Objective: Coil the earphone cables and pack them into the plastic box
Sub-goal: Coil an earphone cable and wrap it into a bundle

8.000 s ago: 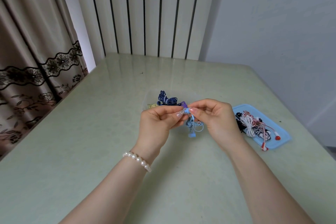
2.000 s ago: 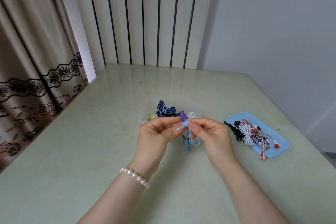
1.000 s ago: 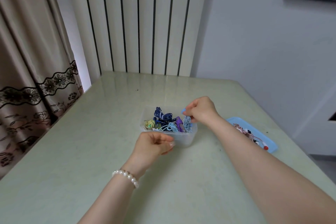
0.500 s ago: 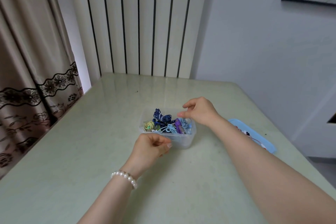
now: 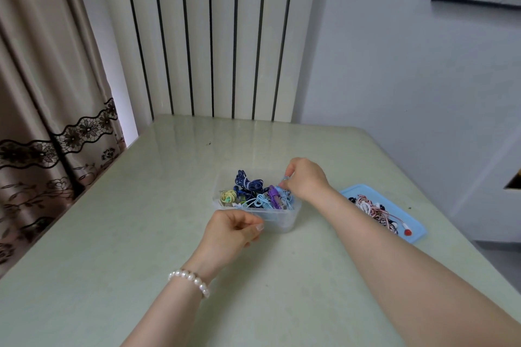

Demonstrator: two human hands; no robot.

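Earphone cables, coiled, are packed in the clear plastic box at table centre. Light-blue coil at the box's right end is pinched by the right hand. Left hand is loosely curled, holding nothing, just before the box. Uncoiled earphones are seen on the blue lid right of the box.

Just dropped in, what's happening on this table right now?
A person is packing coiled earphone cables into a clear plastic box on the table. The right hand reaches over the box's right end, fingers at a light blue cable; whether it grips it is unclear. The left hand sits loosely curled in front of the box, holding nothing. More tangled earphones wait on a blue lid to the right.
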